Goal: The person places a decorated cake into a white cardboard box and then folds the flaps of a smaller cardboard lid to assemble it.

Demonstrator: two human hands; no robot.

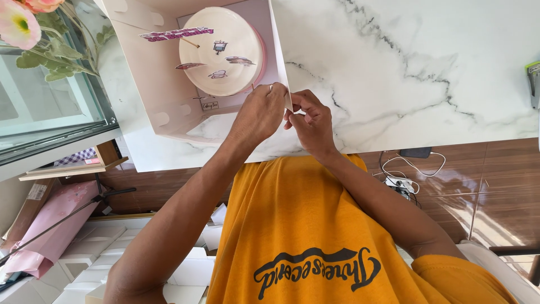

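A white cardboard cake box [152,84] stands open on the marble counter [422,73]. Inside it sits a round white cake [222,53] with a pink side and small paper toppers. My left hand [260,115] and my right hand [312,124] meet at the box's near right corner. Both pinch the edge of the box's side panel [279,62], fingers closed on the cardboard. My forearms reach up from an orange shirt.
A glass display case [45,107] with pink flowers [19,22] stands at the left. Folded white boxes [95,253] and a pink bag [53,225] lie on the floor below. Cables and a power strip [402,180] lie on the brown tiles at right.
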